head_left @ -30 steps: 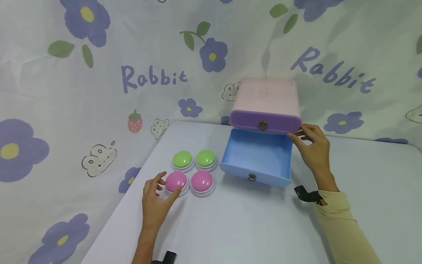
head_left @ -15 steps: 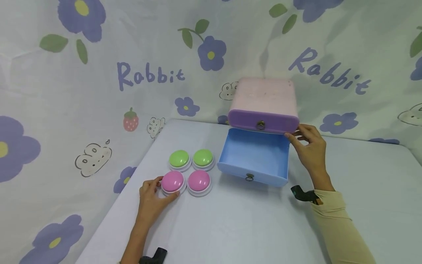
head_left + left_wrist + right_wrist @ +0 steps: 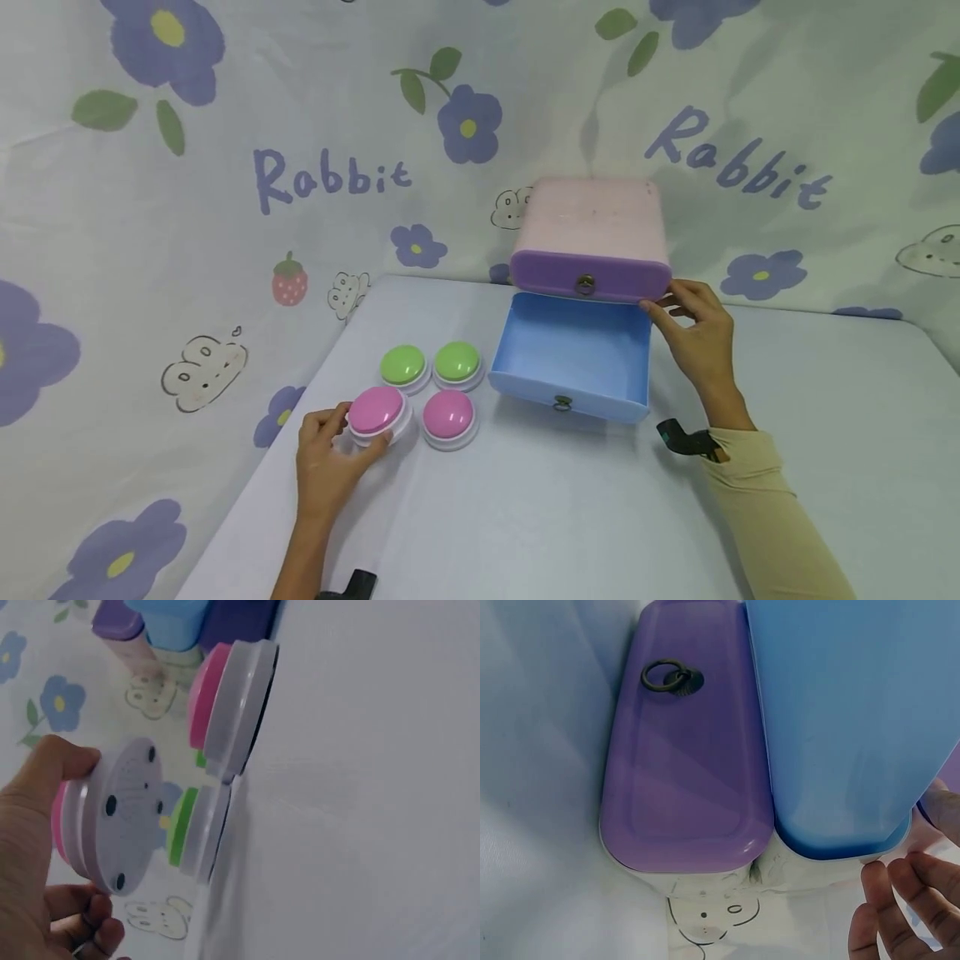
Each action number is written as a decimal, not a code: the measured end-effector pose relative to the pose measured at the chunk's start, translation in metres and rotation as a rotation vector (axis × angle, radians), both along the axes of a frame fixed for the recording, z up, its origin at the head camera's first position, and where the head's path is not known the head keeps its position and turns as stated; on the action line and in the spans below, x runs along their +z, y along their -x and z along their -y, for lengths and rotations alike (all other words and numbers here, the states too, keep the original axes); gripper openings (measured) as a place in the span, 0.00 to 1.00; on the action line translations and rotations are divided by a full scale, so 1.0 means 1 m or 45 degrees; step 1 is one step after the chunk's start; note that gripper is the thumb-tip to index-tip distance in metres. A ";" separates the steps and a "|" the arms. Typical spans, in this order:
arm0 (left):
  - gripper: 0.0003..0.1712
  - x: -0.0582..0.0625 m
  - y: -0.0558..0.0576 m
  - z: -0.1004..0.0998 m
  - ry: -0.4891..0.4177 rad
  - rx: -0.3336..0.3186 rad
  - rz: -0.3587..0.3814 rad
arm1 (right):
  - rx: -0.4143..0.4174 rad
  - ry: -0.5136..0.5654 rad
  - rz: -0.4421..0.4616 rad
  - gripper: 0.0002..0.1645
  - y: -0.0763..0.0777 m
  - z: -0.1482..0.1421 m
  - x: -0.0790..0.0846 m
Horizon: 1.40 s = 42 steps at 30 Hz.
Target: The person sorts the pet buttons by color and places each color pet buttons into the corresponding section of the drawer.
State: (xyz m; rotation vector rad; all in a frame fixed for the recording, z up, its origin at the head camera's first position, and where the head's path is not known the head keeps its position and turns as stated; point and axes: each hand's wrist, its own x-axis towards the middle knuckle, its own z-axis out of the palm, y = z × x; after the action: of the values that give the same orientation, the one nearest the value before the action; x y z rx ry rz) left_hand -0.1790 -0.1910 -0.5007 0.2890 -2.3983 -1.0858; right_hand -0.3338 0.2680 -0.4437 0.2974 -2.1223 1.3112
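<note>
My left hand (image 3: 326, 467) pinches a pink dome push button (image 3: 377, 410) by its white base, thumb on one side and fingers on the other. In the left wrist view the underside (image 3: 127, 817) of that button, with dark round feet, is raised off the table. A second pink button (image 3: 448, 415) and two green ones, one nearer (image 3: 457, 362) and one farther left (image 3: 402, 365), stand on the table. At the right, my right hand (image 3: 699, 337) grips the side edge of a pale pink drawer cabinet (image 3: 592, 212), its thumb at the front corner. The blue drawer (image 3: 566, 392) is pulled out and holds nothing.
Above the blue drawer is a closed purple drawer (image 3: 551, 273) with a ring pull. Another purple drawer (image 3: 690, 750) shows below it in the right wrist view. A flowered cloth (image 3: 322, 92) hangs behind the white table (image 3: 525, 517).
My left hand closed its thumb and fingers round the left pink button and lifted it slightly off the table, tilting it. My right hand has stayed at the cabinet. The head view shifted a little.
</note>
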 end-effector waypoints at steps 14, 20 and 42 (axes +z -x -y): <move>0.41 0.030 0.031 -0.042 -0.137 -0.279 -0.230 | -0.003 0.002 0.022 0.29 0.001 0.001 -0.003; 0.41 0.051 0.055 -0.071 -0.236 -0.398 -0.203 | 0.010 0.003 0.020 0.30 0.001 0.005 -0.005; 0.41 0.058 0.092 -0.153 -0.206 -0.591 -0.273 | -0.007 -0.015 0.017 0.29 0.004 0.002 -0.004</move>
State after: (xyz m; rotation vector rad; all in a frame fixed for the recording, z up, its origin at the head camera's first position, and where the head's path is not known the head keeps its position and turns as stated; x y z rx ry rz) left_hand -0.2712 -0.0378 -0.4426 -0.3360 -2.2390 -1.4335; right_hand -0.3377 0.2663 -0.4476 0.2884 -2.1414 1.3016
